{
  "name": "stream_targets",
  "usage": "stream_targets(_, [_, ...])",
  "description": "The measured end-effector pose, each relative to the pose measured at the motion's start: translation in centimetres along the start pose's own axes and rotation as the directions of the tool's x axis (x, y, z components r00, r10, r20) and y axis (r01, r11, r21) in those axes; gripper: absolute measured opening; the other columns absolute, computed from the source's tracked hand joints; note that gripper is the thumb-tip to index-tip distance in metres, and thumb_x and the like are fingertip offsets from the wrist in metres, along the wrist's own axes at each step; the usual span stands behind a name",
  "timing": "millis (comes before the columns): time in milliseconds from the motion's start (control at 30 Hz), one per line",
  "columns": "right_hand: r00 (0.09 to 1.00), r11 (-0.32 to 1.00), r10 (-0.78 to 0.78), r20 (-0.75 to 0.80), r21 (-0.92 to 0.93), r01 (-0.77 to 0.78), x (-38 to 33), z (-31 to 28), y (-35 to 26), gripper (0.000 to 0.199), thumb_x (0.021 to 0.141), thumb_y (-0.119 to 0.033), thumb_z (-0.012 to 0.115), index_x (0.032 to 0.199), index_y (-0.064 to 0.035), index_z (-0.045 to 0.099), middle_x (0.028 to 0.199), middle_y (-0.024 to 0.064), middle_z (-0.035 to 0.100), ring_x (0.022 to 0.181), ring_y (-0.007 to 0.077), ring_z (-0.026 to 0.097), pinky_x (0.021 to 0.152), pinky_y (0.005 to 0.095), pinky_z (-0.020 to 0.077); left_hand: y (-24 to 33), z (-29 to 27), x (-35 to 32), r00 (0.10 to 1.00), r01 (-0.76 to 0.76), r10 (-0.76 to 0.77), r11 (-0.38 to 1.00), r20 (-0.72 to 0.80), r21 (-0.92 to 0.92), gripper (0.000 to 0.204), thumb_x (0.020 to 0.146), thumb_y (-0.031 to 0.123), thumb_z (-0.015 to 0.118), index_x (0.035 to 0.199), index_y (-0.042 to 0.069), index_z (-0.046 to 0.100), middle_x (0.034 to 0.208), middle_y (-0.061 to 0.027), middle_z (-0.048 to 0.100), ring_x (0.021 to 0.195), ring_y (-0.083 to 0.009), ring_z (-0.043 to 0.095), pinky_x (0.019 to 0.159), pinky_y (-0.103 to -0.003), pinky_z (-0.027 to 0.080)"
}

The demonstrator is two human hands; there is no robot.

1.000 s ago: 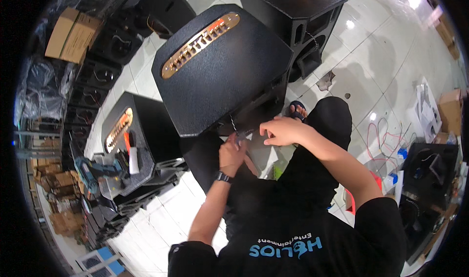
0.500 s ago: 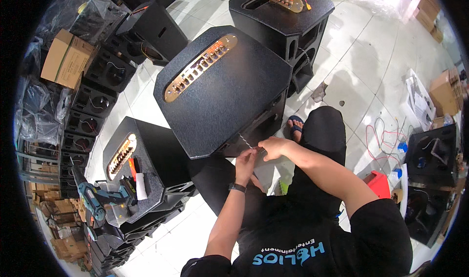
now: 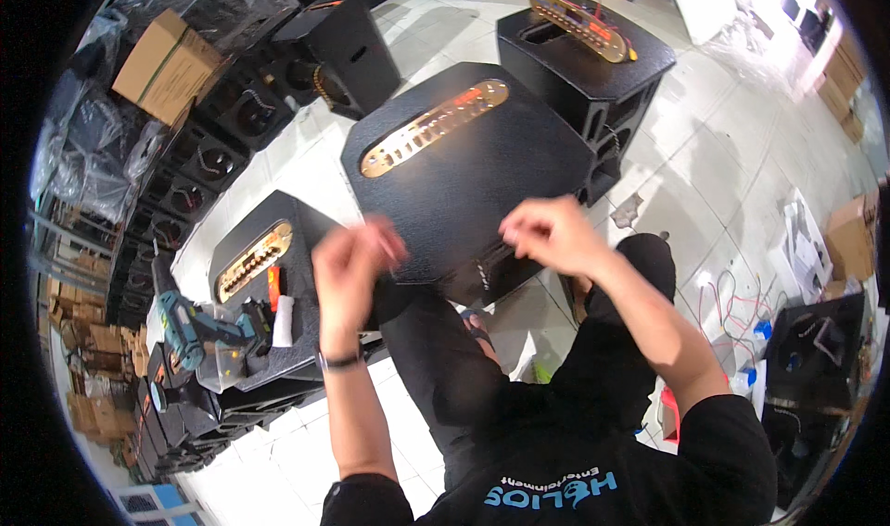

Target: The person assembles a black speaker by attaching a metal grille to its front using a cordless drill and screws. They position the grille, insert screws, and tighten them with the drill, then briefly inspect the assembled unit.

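A black speaker cabinet (image 3: 473, 178) stands in front of me, with a gold panel (image 3: 436, 127) bearing a row of small parts let into its top. From the opening on its near side hangs a twisted wire (image 3: 483, 276), which neither hand touches. My left hand (image 3: 357, 257) is raised at the cabinet's near left corner; motion smears its fingers. At the near right edge of the cabinet is my right hand (image 3: 552, 234), fingers curled in and tips together. Whatever they may hold is too small to make out.
On a lower cabinet (image 3: 306, 215) at left lie a cordless drill (image 3: 199, 327), a white roll (image 3: 283, 322) and an orange-red tool (image 3: 274, 288). Another cabinet (image 3: 593, 72) with a loose gold panel stands behind right. Thin wires (image 3: 732, 304) lie on the tiled floor.
Both hands have come away from the twisted wire and moved apart, the left one up and to the left, the right one up. The view has shifted, so the cabinets sit further right.
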State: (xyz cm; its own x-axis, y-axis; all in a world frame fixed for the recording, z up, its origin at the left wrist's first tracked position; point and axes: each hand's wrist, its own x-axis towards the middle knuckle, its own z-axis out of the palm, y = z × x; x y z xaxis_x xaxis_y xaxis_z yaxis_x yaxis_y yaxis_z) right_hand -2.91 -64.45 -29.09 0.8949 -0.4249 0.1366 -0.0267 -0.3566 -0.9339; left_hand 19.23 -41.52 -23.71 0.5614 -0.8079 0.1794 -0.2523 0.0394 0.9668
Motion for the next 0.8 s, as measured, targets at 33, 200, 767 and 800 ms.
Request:
stream_targets(33, [0.995,0.999,0.008,-0.095,0.043,-0.004,1.7,-0.8,-1.1,0.015,0.097,-0.015,0.071,0.105,-0.0033,0.074,0.075,0.0055,0.072,0.068,0.0084,0.067,0.062,0.0283,0.0515,0.3,-1.7,2.4,0.969,-0.009,0.045,0.988,-0.241,0.151,0.024,0.103,0.020,0.064,0.114,0.000,0.073,0.106,-0.0088,0.075,0.088,-0.0100,0.070,0.076,-0.025,0.054])
stream_targets(200, [0.845,0.968,-0.234,-0.480,-0.195,0.157,11.8,-3.3,-2.1,0.013,0.097,-0.015,0.072,0.101,-0.0024,0.073,0.077,0.0055,0.072,0.068,0.0067,0.064,0.064,0.0264,0.0504,-3.5,-1.6,9.4,0.963,0.123,0.143,0.516,-0.227,0.848,0.039,0.102,0.026,0.051,0.133,0.008,0.067,0.121,-0.0209,0.072,0.114,-0.0401,0.066,0.101,-0.053,0.048])
stream_targets(767, [0.700,0.728,-0.625,-0.347,-0.583,0.361,14.9,3.9,-3.1,0.042,0.089,-0.012,0.077,0.128,-0.0068,0.062,0.111,0.0105,0.067,0.096,0.0221,0.066,0.085,0.0355,0.0536,3.0,-11.7,-18.0,0.431,-0.090,0.582,0.788,-0.689,0.609,0.022,0.087,-0.005,0.067,0.108,-0.001,0.067,0.097,-0.0087,0.069,0.089,-0.0219,0.065,0.082,-0.033,0.052])
stream_targets(800, [0.774,0.795,-0.569,-0.278,-0.428,0.431,14.8,7.3,-5.6,0.045,0.087,-0.012,0.078,0.129,-0.0067,0.062,0.113,0.0107,0.067,0.098,0.0218,0.067,0.087,0.0348,0.0542,2.6,-13.8,-19.5,0.345,-0.026,0.565,0.804,-0.750,0.594,0.019,0.090,-0.003,0.066,0.109,-0.001,0.066,0.100,-0.0083,0.069,0.090,-0.0208,0.065,0.082,-0.032,0.052])
